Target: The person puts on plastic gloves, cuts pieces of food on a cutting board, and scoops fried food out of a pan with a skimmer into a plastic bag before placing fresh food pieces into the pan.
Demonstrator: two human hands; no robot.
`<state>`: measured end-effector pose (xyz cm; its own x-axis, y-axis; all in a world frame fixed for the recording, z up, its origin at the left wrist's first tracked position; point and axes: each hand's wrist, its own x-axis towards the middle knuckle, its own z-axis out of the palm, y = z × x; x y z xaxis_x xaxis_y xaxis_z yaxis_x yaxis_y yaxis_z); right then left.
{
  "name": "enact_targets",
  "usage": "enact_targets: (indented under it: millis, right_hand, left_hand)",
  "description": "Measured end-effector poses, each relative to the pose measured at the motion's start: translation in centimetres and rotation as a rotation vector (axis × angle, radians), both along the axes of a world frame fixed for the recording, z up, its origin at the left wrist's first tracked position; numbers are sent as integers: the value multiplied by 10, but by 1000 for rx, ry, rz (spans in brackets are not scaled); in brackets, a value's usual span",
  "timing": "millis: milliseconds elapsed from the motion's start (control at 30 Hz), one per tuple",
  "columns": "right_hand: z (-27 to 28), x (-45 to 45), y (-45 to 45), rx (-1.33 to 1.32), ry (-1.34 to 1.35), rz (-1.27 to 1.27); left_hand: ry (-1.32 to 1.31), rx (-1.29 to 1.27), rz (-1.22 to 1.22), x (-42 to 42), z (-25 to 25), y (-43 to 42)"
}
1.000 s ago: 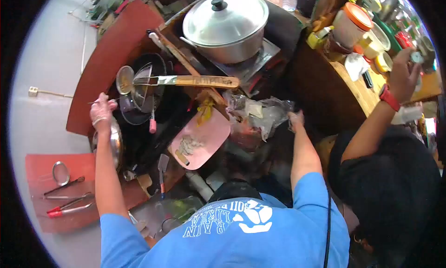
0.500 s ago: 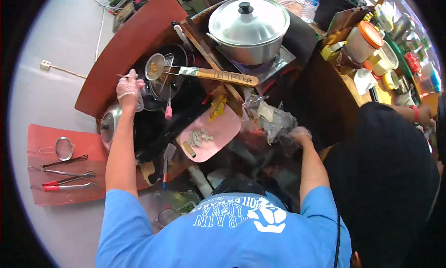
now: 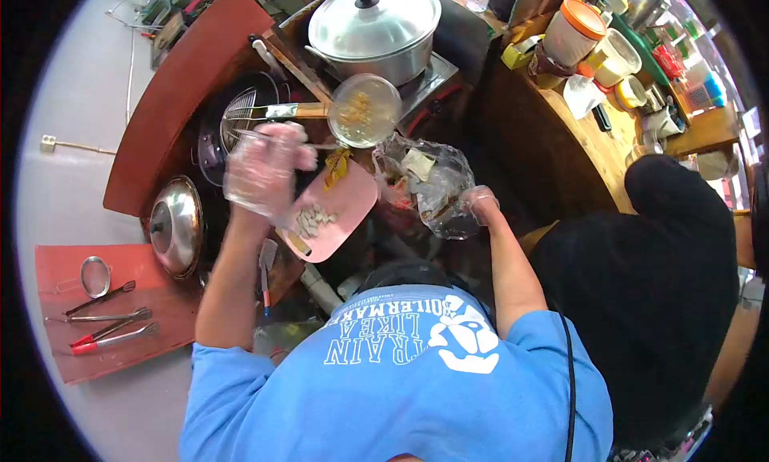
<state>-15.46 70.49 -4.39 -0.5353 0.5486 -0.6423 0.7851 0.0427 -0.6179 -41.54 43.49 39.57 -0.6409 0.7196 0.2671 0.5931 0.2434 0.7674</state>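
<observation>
My left hand (image 3: pixel 266 170), in a clear plastic glove and slightly blurred, is closed round the thin handle of a round mesh strainer (image 3: pixel 364 111). Yellowish-brown bits lie in the strainer, which is held over the wooden handle of a wire skimmer (image 3: pixel 240 114). At the right, my gloved right hand (image 3: pixel 479 205) grips the edge of a crumpled clear plastic bag (image 3: pixel 448 186). A pale square piece (image 3: pixel 417 164) rests on or in the bag. Between my hands lies a pink cutting board (image 3: pixel 348 214) with several whitish pieces (image 3: pixel 313 220) and a yellow wrapper (image 3: pixel 337 168).
A large lidded pot (image 3: pixel 372 34) stands on a stove at the back. A dark wok (image 3: pixel 212 138) and a domed metal lid (image 3: pixel 175 226) are at the left. Tongs (image 3: pixel 116 342) lie on a red board. A person in black (image 3: pixel 641 310) is close on my right, by a shelf of containers.
My left hand has swung right, bringing the strainer from over the wok toward the plastic bag. My right hand stays on the bag. The camera view has shifted.
</observation>
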Motion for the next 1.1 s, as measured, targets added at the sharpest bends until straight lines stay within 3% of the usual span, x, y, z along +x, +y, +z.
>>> enact_targets:
  millis: [67, 100, 133, 200, 233, 267, 300, 333, 367, 400, 467, 533, 600, 633, 667, 767, 833, 933, 1000, 1033, 1100]
  right_hand:
    - [12, 7, -4, -101, 73, -87]
    - [49, 4, -11, -11, 30, -90]
    - [72, 3, -16, 81, -12, -92]
    - [69, 9, -15, 126, -10, -35]
    - [69, 11, -15, 146, -14, -6]
    - [69, 14, -16, 168, -18, 23]
    - [73, 14, -17, 70, -43, -87]
    - [79, 13, -16, -25, -68, -195]
    - [84, 14, -12, -24, -84, -196]
    - [88, 14, -10, 92, -160, -57]
    - [105, 18, -11, 294, -228, 278]
    - [98, 23, -12, 166, -205, 160]
    - [92, 33, -8, 57, -185, 39]
    - [87, 38, -10, 103, -144, 83]
    - [83, 42, -11, 152, -101, 137]
    - [84, 42, -9, 173, -118, 218]
    - [99, 43, -7, 385, -65, 532]
    - [121, 33, -6, 294, -258, 524]
    - [91, 42, 0, 206, -201, 411]
    - [92, 42, 0, 112, -144, 295]
    - [119, 39, -1, 135, -189, 327]
  left_hand:
    - [1016, -153, -183, 12, -39, 15]
    - [249, -188, -220, 37, -54, 25]
    - [-447, -60, -16, 62, -70, 35]
    - [-831, 20, 38, 75, -150, 50]
    - [-861, -39, 45, 75, -192, 53]
    - [-1054, -47, 145, 76, -224, 58]
    - [-1247, -55, 252, 78, -250, 62]
    - [-1262, -58, 250, 82, -271, 64]
    - [-1354, 108, 314, 87, -289, 65]
    - [-1437, 275, 383, 91, -302, 65]
    - [-1446, 316, 398, 92, -320, 70]
    - [-1509, 500, 419, 95, -322, 76]
    - [-1496, 477, 336, 90, -326, 73]
    - [-1475, 468, 266, 90, -330, 69]
    - [-1595, 607, 454, 90, -338, 73]
    - [-1566, 629, 356, 87, -335, 73]
    - [-1559, 690, 390, 90, -325, 79]
    - [-1536, 696, 406, 91, -327, 79]
    - [-1539, 691, 374, 91, -326, 76]
    - [-1536, 700, 375, 93, -324, 76]
    - [-1551, 743, 359, 96, -321, 74]
